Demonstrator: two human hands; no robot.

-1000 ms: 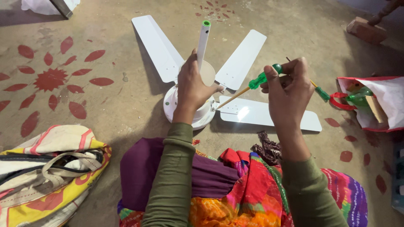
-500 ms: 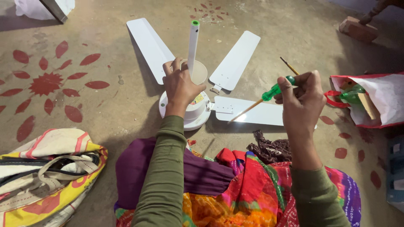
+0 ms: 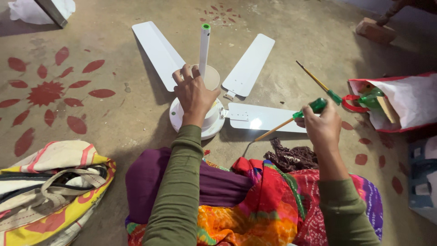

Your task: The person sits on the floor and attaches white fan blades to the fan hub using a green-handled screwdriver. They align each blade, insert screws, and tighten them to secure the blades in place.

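Note:
A white ceiling fan lies on the floor with three blades (image 3: 157,50) spread out and a white down rod (image 3: 204,48) with a green cap standing upright from its motor housing (image 3: 178,116). My left hand (image 3: 195,95) grips the cup-shaped canopy at the foot of the rod. My right hand (image 3: 322,124) holds a screwdriver (image 3: 291,120) with a green handle and a brass-coloured shaft; its tip points down and left, near the floor beside the lower blade (image 3: 266,119). A second green-handled screwdriver (image 3: 318,83) lies on the floor beyond my right hand.
A red-and-white bag (image 3: 400,102) with green items sits at the right. A yellow-and-cream cloth bag (image 3: 50,187) lies at lower left. A brick (image 3: 375,29) is at top right, a dark rag (image 3: 291,157) near my lap. Red petal patterns are painted on the floor.
My right hand has dropped down and to the right with the screwdriver, its tip moving away from the fan hub. My left hand has stayed on the canopy.

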